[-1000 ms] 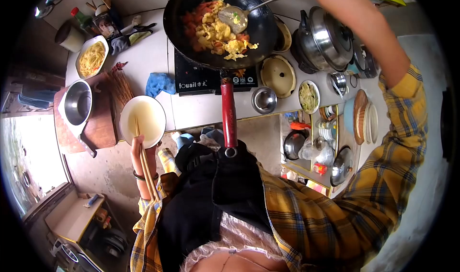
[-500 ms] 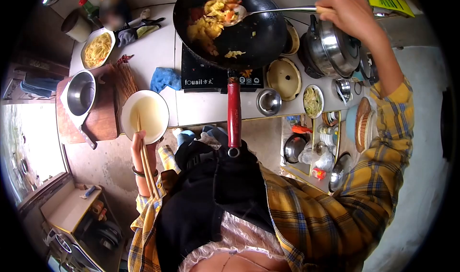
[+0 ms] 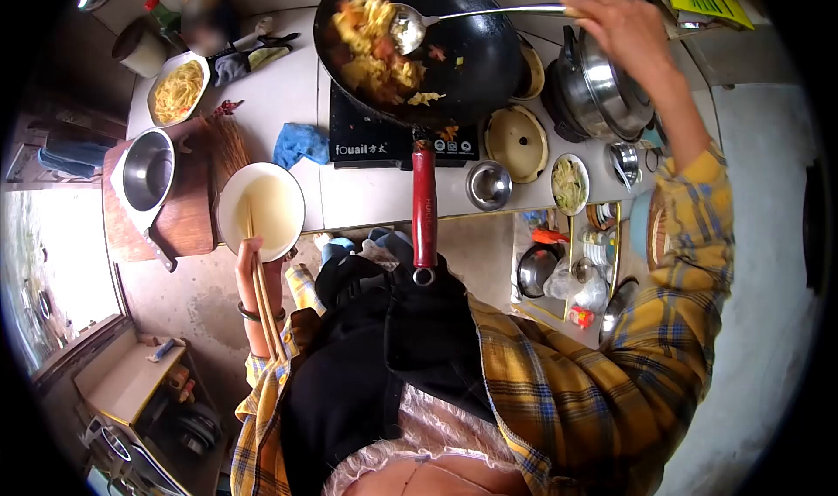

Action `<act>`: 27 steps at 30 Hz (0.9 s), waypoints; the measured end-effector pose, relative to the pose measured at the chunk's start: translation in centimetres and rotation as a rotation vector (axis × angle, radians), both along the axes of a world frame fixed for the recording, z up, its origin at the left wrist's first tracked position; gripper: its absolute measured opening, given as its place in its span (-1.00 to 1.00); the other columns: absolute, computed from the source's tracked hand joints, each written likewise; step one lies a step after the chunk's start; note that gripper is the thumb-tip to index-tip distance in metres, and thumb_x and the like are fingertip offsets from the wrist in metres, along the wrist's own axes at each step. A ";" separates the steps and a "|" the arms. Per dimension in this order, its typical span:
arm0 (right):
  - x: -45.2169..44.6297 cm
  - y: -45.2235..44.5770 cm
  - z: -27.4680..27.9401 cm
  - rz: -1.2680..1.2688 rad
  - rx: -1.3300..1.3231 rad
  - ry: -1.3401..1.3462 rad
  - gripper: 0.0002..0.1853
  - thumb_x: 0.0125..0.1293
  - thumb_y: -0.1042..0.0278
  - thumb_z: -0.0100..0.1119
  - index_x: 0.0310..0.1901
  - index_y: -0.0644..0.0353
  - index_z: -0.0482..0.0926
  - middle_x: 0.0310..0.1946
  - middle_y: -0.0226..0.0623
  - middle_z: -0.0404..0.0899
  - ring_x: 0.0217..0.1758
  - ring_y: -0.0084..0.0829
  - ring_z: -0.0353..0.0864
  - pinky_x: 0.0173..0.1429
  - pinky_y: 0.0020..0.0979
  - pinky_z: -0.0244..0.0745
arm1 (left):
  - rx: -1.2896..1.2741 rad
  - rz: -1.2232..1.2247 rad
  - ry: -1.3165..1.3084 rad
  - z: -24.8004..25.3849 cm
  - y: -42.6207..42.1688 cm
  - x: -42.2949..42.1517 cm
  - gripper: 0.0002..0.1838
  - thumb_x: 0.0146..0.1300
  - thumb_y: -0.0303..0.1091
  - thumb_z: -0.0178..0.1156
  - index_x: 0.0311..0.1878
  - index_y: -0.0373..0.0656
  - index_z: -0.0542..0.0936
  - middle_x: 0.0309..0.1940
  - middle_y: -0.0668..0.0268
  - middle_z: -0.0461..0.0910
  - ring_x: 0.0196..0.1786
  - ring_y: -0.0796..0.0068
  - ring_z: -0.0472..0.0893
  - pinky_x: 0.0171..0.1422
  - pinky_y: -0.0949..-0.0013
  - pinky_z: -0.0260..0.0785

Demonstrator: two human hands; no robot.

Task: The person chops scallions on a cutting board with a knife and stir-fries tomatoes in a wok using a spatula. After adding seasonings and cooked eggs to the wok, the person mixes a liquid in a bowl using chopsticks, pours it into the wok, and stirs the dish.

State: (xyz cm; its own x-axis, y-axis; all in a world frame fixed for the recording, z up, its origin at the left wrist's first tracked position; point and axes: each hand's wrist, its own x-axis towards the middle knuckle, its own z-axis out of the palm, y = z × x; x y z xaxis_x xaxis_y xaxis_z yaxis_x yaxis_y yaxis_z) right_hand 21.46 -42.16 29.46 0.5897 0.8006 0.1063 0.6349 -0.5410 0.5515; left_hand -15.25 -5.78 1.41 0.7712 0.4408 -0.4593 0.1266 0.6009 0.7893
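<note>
My right hand [image 3: 615, 29] is closed round the handle end of a long metal ladle [image 3: 408, 30]. The ladle's bowl rests among cooked egg and tomato pieces [image 3: 371, 55] on the left side of a black wok [image 3: 471, 68]. The wok sits on an induction cooker [image 3: 367, 138], its red handle [image 3: 424, 208] pointing toward my body. My left hand [image 3: 251, 265] holds a white bowl [image 3: 297, 225] with pale yellow liquid at the counter's edge. A pair of chopsticks [image 3: 265, 308] is in that same hand, tips in the bowl.
Left of the bowl, a metal bowl [image 3: 148, 173] and a cleaver [image 3: 157, 243] lie on a wooden board [image 3: 192, 208]. A noodle plate [image 3: 178, 90] stands behind them. A blue cloth [image 3: 299, 145], small steel bowl [image 3: 489, 186], vegetable dish [image 3: 570, 184] and steel pot [image 3: 611, 86] surround the cooker.
The ladle has shifted left in the wok, and egg and tomato pieces have been pushed toward its left side. My right hand has moved slightly left. My left hand stays nearly still.
</note>
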 end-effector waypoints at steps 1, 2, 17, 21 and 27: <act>-0.4 -0.4 1.4 0.014 -0.014 -0.026 -0.68 0.16 0.26 0.32 -0.01 -0.08 0.67 -0.21 -0.30 0.68 -0.18 -0.20 0.63 -0.13 -0.22 0.51 | 0.022 0.002 -0.008 -0.2 0.1 0.0 -0.80 0.20 -0.57 0.21 -0.15 -0.24 0.43 -0.20 0.23 0.60 -0.15 0.46 0.58 -0.11 0.42 0.46; -0.7 -0.9 3.0 -0.025 -0.072 0.003 -0.69 0.13 0.27 0.33 -0.04 -0.06 0.68 -0.24 -0.28 0.68 -0.20 -0.20 0.63 -0.13 -0.21 0.50 | 0.044 0.005 -0.016 -0.3 0.1 -0.1 -0.82 0.22 -0.42 0.17 -0.14 -0.24 0.48 -0.19 0.23 0.59 -0.14 0.42 0.61 -0.09 0.38 0.48; -3.8 3.2 3.5 -0.359 -0.002 0.527 -0.69 0.31 0.13 0.16 -0.23 0.27 0.63 -0.42 -0.07 0.63 -0.27 0.02 0.61 -0.20 -0.12 0.46 | -0.224 0.118 -0.014 0.5 1.4 -0.6 -0.86 0.28 -0.61 0.14 -0.15 -0.24 0.42 -0.05 0.18 0.55 -0.02 0.46 0.55 0.05 0.45 0.43; -2.8 3.8 -0.1 -0.229 0.033 0.345 -0.75 0.27 0.20 0.22 -0.33 0.25 0.62 -0.47 -0.06 0.61 -0.29 0.00 0.62 -0.20 -0.10 0.47 | 0.538 -0.101 -0.087 -2.0 1.5 -1.9 -0.85 0.27 -0.62 0.15 -0.16 -0.23 0.42 -0.09 0.19 0.57 -0.05 0.46 0.57 0.04 0.44 0.44; -7.6 6.0 3.9 -0.330 -0.261 0.221 -0.82 0.26 0.24 0.23 -0.34 0.18 0.63 -0.47 -0.08 0.61 -0.32 -0.02 0.63 -0.24 -0.07 0.47 | 0.454 -0.076 -0.091 -2.0 1.5 -2.0 -0.92 0.33 -0.59 0.08 -0.18 -0.20 0.43 -0.06 0.19 0.52 -0.01 0.48 0.53 0.13 0.38 0.45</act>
State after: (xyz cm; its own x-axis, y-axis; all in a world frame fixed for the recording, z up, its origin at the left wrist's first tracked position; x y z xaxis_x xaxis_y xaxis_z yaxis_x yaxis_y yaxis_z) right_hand 13.90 -36.19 33.32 0.8031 0.5495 -0.2306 0.5698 -0.5951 0.5667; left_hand -17.24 -4.31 -0.60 0.8373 0.5223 -0.1617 0.0747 0.1837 0.9801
